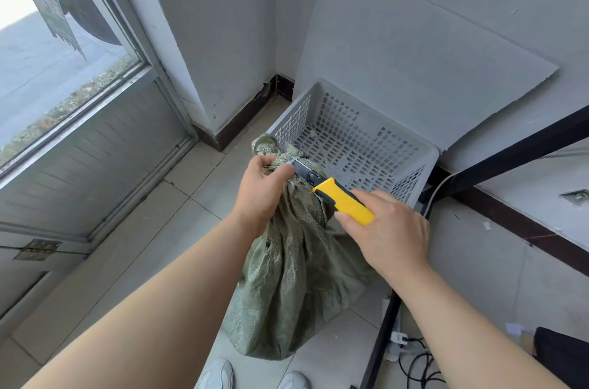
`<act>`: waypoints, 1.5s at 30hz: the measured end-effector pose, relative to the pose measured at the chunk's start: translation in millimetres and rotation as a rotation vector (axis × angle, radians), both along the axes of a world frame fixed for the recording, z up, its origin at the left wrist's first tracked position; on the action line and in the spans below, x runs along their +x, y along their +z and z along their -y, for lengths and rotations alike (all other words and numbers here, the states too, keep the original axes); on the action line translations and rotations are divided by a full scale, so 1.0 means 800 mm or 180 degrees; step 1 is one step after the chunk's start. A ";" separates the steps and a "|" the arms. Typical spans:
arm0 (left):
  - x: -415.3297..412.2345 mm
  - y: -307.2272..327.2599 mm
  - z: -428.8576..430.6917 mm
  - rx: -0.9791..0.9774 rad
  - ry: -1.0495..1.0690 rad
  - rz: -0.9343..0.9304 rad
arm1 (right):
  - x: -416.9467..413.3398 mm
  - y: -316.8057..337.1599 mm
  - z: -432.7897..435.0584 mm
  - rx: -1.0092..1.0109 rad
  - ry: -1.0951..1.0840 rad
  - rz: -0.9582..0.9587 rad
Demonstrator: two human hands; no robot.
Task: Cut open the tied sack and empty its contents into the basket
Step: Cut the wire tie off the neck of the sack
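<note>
Upright on the tiled floor, the green woven sack stands just in front of the grey perforated basket, which sits in the wall corner. The left hand has a closed grip around the sack's gathered neck, right beside the knot. The right hand holds the yellow utility knife in a curled grip, its blade laid against the tied neck next to the left fingers. White shoes show at the sack's base.
</note>
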State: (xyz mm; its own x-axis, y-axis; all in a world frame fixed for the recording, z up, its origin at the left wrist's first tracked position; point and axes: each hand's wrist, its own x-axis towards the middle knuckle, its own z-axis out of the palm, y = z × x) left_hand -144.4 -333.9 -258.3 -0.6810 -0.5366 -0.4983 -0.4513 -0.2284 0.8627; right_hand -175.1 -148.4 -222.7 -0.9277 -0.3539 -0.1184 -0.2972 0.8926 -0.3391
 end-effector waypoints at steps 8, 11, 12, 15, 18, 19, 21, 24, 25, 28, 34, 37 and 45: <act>-0.006 -0.002 -0.009 -0.0319 0.0506 -0.0034 | 0.005 0.002 0.002 -0.0048 0.0012 -0.0124; -0.008 -0.002 -0.011 -0.0231 0.0598 -0.0034 | 0.011 -0.004 0.000 -0.0128 -0.0041 -0.0227; -0.008 -0.002 -0.012 -0.0222 0.0612 -0.0033 | 0.013 -0.005 0.000 -0.0154 -0.0051 -0.0271; -0.009 -0.001 -0.012 -0.0223 0.0705 -0.0013 | 0.016 -0.007 0.000 -0.0183 -0.0083 -0.0312; -0.009 0.001 -0.012 -0.0254 0.0764 0.0000 | 0.017 -0.007 0.000 -0.0213 -0.0094 -0.0385; -0.010 0.002 -0.012 -0.0268 0.0781 0.0004 | 0.017 -0.008 0.000 -0.0218 -0.0088 -0.0418; -0.010 0.001 -0.012 -0.0274 0.0807 0.0021 | 0.017 -0.008 -0.001 -0.0216 -0.0078 -0.0458; -0.011 0.003 -0.013 -0.0255 0.0739 0.0034 | 0.017 -0.009 -0.002 -0.0238 -0.0094 -0.0533; -0.010 0.004 -0.014 -0.0220 0.0717 0.0021 | 0.017 -0.009 -0.002 -0.0242 -0.0088 -0.0566; -0.008 0.006 -0.014 -0.0096 0.0649 -0.0040 | 0.017 -0.009 -0.003 -0.0263 -0.0050 -0.0633; -0.011 0.009 -0.010 0.0203 0.0369 -0.0101 | 0.014 -0.003 -0.004 -0.0240 -0.0055 -0.0440; -0.007 0.008 -0.008 0.0230 0.0334 -0.0010 | 0.014 -0.003 -0.006 -0.0238 -0.0068 -0.0389; 0.007 0.002 -0.016 0.0819 -0.0051 -0.0258 | 0.012 -0.001 -0.014 -0.0139 -0.0155 -0.0271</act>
